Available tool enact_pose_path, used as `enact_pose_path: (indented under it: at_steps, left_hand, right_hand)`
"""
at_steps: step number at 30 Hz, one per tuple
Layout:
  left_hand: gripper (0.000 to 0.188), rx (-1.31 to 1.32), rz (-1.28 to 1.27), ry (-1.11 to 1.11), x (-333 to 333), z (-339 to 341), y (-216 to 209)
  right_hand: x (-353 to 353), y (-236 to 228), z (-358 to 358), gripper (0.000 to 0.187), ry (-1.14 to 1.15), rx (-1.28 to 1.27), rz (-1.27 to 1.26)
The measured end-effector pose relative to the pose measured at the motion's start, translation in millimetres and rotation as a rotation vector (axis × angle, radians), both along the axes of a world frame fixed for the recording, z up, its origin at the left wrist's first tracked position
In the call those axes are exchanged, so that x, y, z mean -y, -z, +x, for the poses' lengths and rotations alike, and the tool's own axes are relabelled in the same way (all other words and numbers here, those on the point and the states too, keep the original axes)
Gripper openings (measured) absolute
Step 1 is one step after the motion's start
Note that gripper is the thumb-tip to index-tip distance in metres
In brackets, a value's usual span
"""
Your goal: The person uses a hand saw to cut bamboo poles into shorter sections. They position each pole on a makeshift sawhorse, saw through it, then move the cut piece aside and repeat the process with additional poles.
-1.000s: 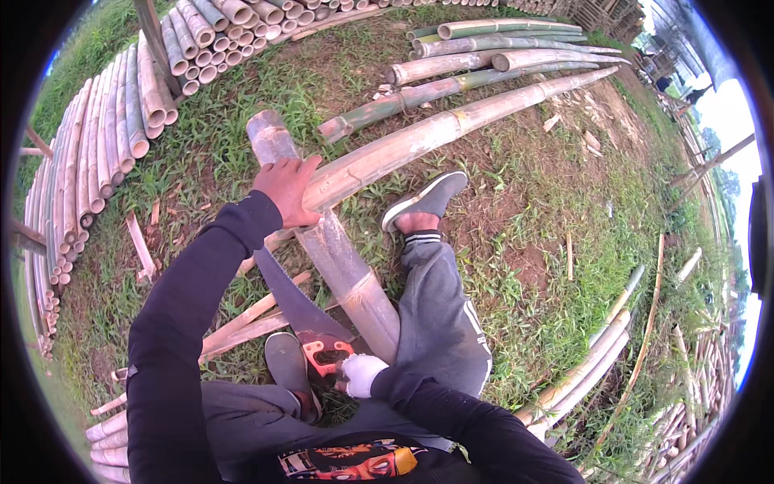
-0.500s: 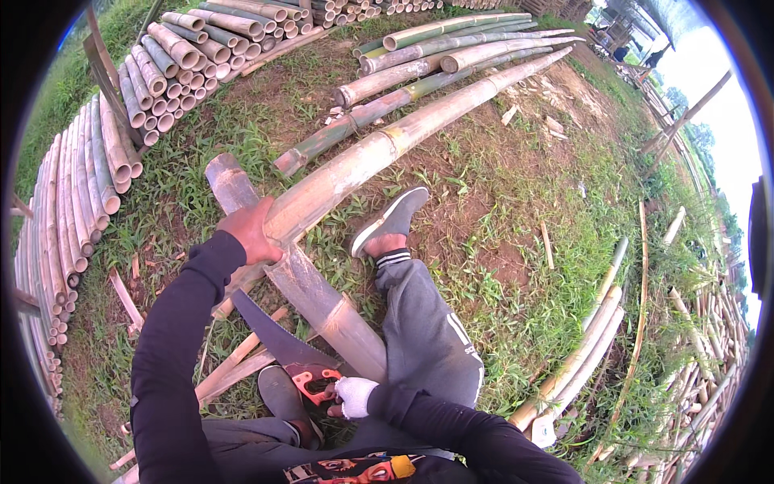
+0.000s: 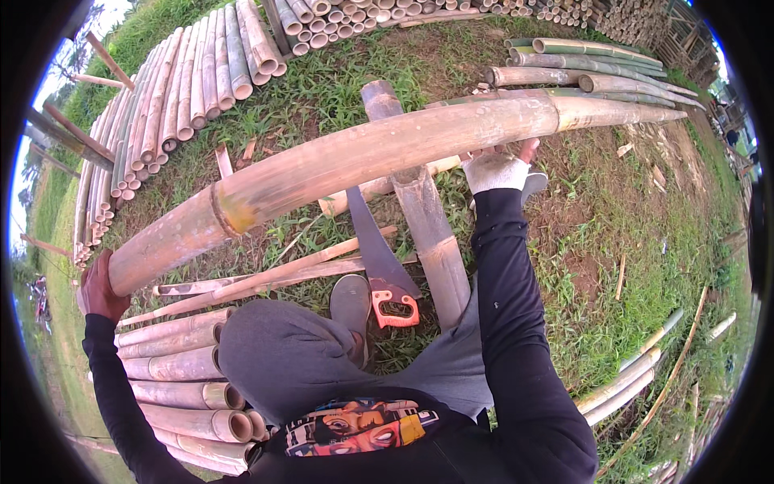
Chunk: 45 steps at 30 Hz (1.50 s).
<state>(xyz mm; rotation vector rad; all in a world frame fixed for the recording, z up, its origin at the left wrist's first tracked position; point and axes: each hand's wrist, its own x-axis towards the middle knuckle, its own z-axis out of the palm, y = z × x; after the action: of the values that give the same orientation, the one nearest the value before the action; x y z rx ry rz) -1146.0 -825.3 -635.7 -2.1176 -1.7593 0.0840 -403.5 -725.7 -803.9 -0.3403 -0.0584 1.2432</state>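
Observation:
A long thick bamboo pole (image 3: 322,169) slants across the view, its wide end at the left and its thin end far right. My left hand (image 3: 103,290) grips the wide end at its rim. Under the middle of the pole, my right hand (image 3: 496,169) in a white glove grasps it from the underside, its fingers partly hidden. Below the pole lies a shorter, dark bamboo piece (image 3: 431,242), which it crosses. A handsaw (image 3: 379,254) with an orange handle rests beside that piece, near my shoe (image 3: 351,302), and neither hand touches it.
Cut bamboo lengths (image 3: 181,89) are stacked at the left and back. More poles (image 3: 597,60) lie at the far right. Beside my left leg sits another pile (image 3: 181,371). Split strips (image 3: 266,278) lie on the grass between.
My right hand has let go of the saw and taken hold of the pole. My left hand has shifted to the wide end. The pole now reaches much farther left over the dark piece.

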Motion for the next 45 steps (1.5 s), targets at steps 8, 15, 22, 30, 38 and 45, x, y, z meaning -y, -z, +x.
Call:
enact_pose_path:
  at_steps: [8, 15, 22, 30, 38, 45]
  left_hand:
    - [0.068, 1.832, 0.264, -0.43, 55, 98, 157]
    - [0.075, 2.629, 0.187, -0.082, -56, 158, 193]
    - [0.063, 2.64, 0.35, -0.282, -100, 69, 238]
    - [0.065, 2.614, 0.366, -0.702, -106, 68, 304]
    - [0.096, 2.48, 0.26, -0.661, -95, 78, 314]
    - [0.076, 0.745, -0.455, -0.421, -17, 177, 356]
  right_hand:
    - [35, -32, -235, 0.08, -0.399, -0.132, 0.189]
    - [38, 24, -317, 0.077, -1.068, 0.316, -0.052]
    - [113, 123, -154, 0.066, -1.106, 1.107, -0.327]
    - [215, 156, -119, 0.054, -1.091, 1.106, -0.526]
    - [125, 154, -203, 0.061, -0.96, 1.872, -0.123]
    - [55, 175, -248, 0.081, -0.81, 2.621, 0.347]
